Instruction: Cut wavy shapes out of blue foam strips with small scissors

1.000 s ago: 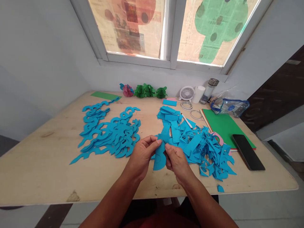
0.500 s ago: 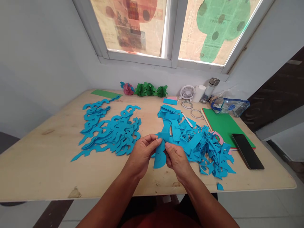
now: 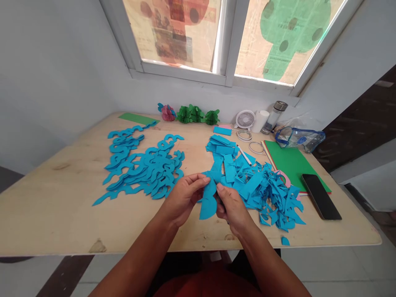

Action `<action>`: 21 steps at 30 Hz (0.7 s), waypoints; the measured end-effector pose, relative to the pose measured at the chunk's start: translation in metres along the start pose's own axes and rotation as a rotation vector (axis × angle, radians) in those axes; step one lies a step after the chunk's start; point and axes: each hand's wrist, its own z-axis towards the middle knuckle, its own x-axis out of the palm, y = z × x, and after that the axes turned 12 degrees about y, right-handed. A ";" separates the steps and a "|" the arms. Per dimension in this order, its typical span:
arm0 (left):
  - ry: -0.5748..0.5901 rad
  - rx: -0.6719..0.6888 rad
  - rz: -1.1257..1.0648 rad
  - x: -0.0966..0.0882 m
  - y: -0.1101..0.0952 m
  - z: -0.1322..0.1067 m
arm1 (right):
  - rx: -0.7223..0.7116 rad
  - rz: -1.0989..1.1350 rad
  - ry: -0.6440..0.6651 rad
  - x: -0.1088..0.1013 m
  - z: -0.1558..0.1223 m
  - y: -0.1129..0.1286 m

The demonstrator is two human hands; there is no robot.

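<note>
The left hand and right hand pinch a curved blue paper piece between them above the wooden table, with a large messy heap of blue scraps still at right and a pile of cut curved shapes at left.

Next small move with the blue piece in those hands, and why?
Probably lay the blue paper piece on the pile of curved cut-outs: it shares their curved edge, and the left hand and right hand hold it right beside that pile.
</note>
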 end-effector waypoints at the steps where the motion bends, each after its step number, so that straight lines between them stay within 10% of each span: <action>1: 0.014 -0.011 -0.012 -0.001 0.000 0.000 | 0.006 0.006 0.007 0.000 0.000 0.000; 21: -0.061 0.103 0.233 0.004 0.001 -0.003 | -0.008 -0.018 -0.037 0.000 -0.002 0.000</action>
